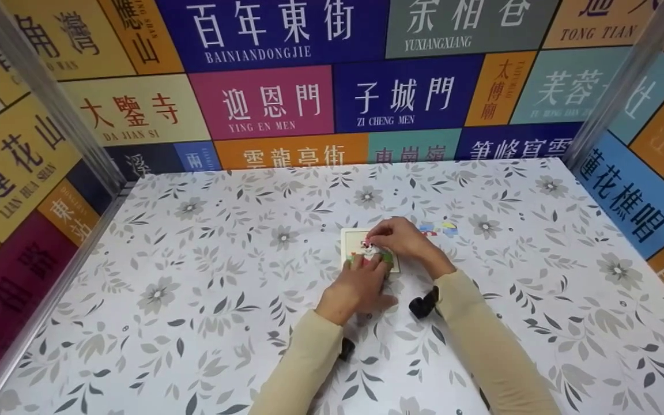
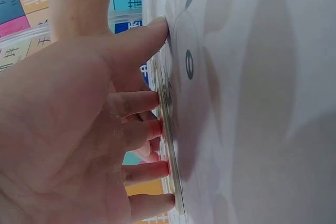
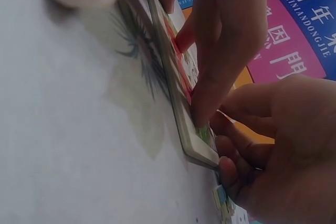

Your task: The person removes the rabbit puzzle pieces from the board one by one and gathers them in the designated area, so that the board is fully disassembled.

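My left grip (image 1: 358, 288), fingers spread, presses on the board (image 1: 344, 249), which lies on the bench (image 1: 222, 259). My right grip (image 1: 402, 237) meets the board's picture near its far rim; whether it pinches anything I cannot tell. Coloured pieces (image 1: 440, 229) lie just beside it.

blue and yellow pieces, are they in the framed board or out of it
Out. In the head view, the blue and yellow pieces lie on the tabletop beside the right hand, apart from the framed board.
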{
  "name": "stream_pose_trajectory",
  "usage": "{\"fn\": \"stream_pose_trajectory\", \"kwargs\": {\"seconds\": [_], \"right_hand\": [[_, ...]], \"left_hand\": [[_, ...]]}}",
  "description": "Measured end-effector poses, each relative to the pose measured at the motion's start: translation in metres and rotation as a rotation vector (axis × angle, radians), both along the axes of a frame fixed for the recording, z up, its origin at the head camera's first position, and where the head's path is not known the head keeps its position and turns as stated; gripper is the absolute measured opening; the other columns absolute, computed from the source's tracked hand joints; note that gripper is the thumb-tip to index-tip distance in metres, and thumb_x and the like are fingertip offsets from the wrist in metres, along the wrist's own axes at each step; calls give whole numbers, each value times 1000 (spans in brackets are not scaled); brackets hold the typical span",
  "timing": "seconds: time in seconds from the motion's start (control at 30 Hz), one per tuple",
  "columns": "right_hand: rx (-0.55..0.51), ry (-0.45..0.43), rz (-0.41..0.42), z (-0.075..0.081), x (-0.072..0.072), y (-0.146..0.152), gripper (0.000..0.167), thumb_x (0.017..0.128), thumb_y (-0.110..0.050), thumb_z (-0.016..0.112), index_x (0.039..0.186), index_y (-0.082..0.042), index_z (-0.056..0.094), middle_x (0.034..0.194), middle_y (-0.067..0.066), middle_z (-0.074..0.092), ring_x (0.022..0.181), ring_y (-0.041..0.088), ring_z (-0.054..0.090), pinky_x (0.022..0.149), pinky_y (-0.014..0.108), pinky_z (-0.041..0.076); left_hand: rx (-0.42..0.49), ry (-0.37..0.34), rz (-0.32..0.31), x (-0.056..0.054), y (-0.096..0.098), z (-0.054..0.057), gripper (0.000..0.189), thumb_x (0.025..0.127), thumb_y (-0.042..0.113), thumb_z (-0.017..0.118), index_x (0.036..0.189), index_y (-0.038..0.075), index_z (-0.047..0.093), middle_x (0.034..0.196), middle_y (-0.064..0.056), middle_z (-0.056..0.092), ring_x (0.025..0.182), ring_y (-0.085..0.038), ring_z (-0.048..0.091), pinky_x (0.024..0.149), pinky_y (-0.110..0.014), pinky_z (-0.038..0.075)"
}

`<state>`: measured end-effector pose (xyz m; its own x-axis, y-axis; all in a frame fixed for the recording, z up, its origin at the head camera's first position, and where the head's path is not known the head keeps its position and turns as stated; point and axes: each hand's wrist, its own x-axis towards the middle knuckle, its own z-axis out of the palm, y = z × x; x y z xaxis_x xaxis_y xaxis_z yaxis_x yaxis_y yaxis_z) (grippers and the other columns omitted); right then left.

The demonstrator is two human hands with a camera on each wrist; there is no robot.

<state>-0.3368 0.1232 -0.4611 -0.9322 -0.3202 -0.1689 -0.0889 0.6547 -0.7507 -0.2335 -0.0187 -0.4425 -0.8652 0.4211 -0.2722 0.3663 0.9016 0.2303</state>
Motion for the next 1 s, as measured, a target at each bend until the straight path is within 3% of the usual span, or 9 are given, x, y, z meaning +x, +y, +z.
{"fn": "stream_pose_trajectory", "kwargs": {"seconds": [0.23,0.4,0.67,0.8,1.0], "right_hand": [[-85,32,-21,4,1,2,17,93,-22,72,105,-9,73,106,9,75,98,21,67,92,35,51],[-150,49,-24,10,-1,14,17,95,-22,70,104,-8,71,103,9,75,97,20,70,84,29,51],[-127,123,3,24,-5,60,20,95,-17,69,106,0,70,102,15,76,89,15,69,79,24,53],[-91,120,-27,26,-5,85,22,95,-18,69,106,1,71,99,13,76,85,14,69,76,26,54],[4,97,-61,25,-4,113,24,95,-20,70,107,1,72,97,10,77,80,11,62,70,23,47]], "left_hand": [[-6,23,-12,0,1,1,76,95,51,62,156,15,34,166,-7,29,153,-37,24,124,-53,25],[-4,44,-19,0,0,-1,73,94,49,64,153,15,38,165,-7,31,150,-37,29,122,-53,27],[-8,27,3,0,0,-3,73,95,49,63,155,17,36,165,-6,30,150,-35,28,124,-53,25],[8,24,-2,1,0,-4,71,95,48,63,154,18,37,165,-6,31,150,-35,28,123,-53,25],[17,24,-11,1,0,-2,72,95,46,63,155,17,36,165,-7,30,150,-36,27,123,-55,24]]}}
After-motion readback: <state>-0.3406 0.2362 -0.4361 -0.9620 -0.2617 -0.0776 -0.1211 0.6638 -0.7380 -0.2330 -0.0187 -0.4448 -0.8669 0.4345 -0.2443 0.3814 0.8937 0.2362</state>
